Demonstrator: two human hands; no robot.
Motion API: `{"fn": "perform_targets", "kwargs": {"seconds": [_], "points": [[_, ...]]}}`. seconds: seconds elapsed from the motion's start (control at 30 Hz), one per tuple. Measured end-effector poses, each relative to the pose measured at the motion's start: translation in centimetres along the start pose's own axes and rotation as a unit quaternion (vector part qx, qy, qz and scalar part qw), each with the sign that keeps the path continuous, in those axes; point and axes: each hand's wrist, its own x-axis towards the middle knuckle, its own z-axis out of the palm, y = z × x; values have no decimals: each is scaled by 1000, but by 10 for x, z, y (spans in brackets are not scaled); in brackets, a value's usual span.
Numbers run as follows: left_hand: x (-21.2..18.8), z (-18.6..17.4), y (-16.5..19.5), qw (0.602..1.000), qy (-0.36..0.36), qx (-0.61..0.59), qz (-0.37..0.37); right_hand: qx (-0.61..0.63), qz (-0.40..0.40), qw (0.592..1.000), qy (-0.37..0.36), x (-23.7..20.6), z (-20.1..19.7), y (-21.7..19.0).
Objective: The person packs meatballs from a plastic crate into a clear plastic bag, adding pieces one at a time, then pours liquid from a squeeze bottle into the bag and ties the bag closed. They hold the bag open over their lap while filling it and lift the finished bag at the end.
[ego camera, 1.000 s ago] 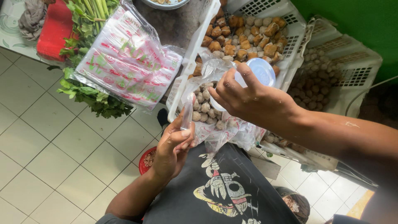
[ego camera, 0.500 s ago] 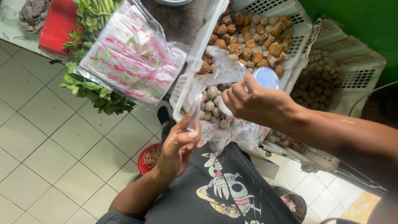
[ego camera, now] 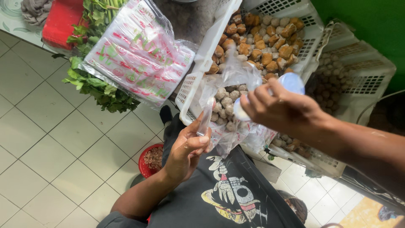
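Observation:
My left hand (ego camera: 187, 147) pinches the edge of a clear plastic bag (ego camera: 230, 107) and holds it open. Pale round balls (ego camera: 223, 105) show through the bag and in the basket behind it. My right hand (ego camera: 282, 109) grips a small pale-blue plastic cup (ego camera: 291, 82) tipped over the mouth of the bag. A white plastic basket (ego camera: 202, 63) behind the bag holds brown fried pieces (ego camera: 261, 42) and more pale balls.
A second white basket (ego camera: 367, 71) with dark round balls stands at the right. A stack of printed plastic bags (ego camera: 139, 55) lies on leafy greens (ego camera: 101, 90) at the left, beside a red item (ego camera: 61, 21). A red bowl (ego camera: 152, 160) sits on the tiled floor.
My right hand has brought the blue cup down from above the basket onto the bag's opening. My left hand has risen slightly, still holding the bag's edge.

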Motion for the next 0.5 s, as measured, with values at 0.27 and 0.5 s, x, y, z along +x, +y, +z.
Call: {"fn": "perform_targets", "kwargs": {"seconds": [0.27,0.5], "points": [[1,4,1,1000,5,8,-10,17,-30,999,12,19,-21,13],[-2,2,3,1000,9,12,-12,45,16,997,58,30,-28,24]]}}
